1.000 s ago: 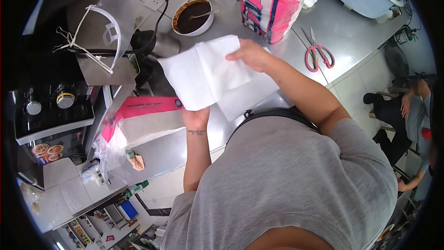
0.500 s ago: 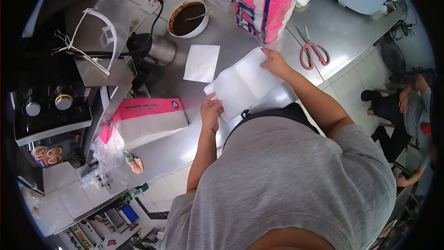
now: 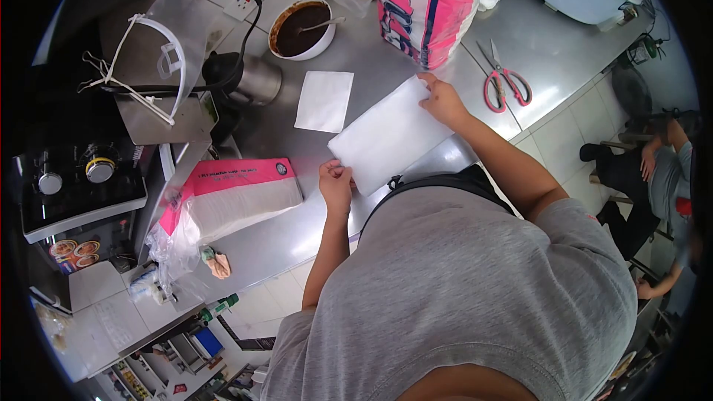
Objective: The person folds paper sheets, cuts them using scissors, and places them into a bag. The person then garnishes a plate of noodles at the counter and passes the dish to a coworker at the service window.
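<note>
Steel kitchen counter (image 3: 549,44), white paper napkin (image 3: 390,134) held at the near edge.
Left hand (image 3: 336,187) and right hand (image 3: 445,104) pinch opposite ends; light, even tension should keep the paper flat.

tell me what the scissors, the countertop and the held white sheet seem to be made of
Scissors: blades look like grey metal; the smooth pinkish-red handles are probably plastic.
Countertop: likely stainless steel with a satin finish, going by its grey sheen and blurred highlights.
White sheet: matte, thin-looking, so seemingly paper, though cloth can't be ruled out.
</note>
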The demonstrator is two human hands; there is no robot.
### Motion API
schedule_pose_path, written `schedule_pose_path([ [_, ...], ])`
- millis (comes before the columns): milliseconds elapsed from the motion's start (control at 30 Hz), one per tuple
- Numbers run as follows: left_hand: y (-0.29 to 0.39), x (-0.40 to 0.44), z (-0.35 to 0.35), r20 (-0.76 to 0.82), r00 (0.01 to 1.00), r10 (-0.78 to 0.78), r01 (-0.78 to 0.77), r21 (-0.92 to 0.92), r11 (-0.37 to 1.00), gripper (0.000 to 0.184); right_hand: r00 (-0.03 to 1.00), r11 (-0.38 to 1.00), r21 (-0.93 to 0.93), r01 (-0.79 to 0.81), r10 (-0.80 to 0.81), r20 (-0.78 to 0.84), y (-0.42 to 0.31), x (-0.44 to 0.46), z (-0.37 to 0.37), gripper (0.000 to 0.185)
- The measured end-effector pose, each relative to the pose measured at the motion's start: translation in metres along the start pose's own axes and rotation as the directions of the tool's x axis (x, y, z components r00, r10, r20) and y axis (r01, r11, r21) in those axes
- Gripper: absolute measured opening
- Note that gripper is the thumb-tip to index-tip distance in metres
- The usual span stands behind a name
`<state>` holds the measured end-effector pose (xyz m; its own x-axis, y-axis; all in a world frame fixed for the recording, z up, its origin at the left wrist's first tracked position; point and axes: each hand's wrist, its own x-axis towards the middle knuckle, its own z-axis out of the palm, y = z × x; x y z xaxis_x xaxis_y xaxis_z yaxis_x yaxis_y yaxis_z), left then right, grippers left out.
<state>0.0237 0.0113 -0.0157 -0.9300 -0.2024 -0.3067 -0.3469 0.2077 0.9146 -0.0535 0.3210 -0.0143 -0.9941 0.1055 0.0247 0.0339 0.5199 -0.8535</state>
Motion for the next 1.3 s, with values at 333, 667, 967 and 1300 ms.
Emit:
schedule_pose_path([
  [333,0.058,-0.014,0.042,0.319,0.747,0.583,-0.584,0.734,0.347,0.054,0.786,0.755,-0.235,0.611,-0.615,0.066,-0.059,-0.028,0.021,0.050],
  [667,0.026,0.003,0.064,0.440,0.783,0.440,-0.593,0.742,0.312,0.072,0.888,0.727,-0.510,0.459,-0.368,0.275,-0.014,-0.025,0.021,0.069],
  [967,0.060,0.117,0.034,0.236,0.804,0.547,-0.479,0.801,0.359,0.023,0.894,0.709,-0.545,0.447,-0.338,0.295,-0.016,-0.024,0.015,0.069],
  [1300,0.051,0.156,0.015,0.010,0.997,0.073,-0.074,0.225,0.972,0.015,0.890,0.710,-0.537,0.456,-0.358,0.282,-0.015,-0.024,0.015,0.069],
])
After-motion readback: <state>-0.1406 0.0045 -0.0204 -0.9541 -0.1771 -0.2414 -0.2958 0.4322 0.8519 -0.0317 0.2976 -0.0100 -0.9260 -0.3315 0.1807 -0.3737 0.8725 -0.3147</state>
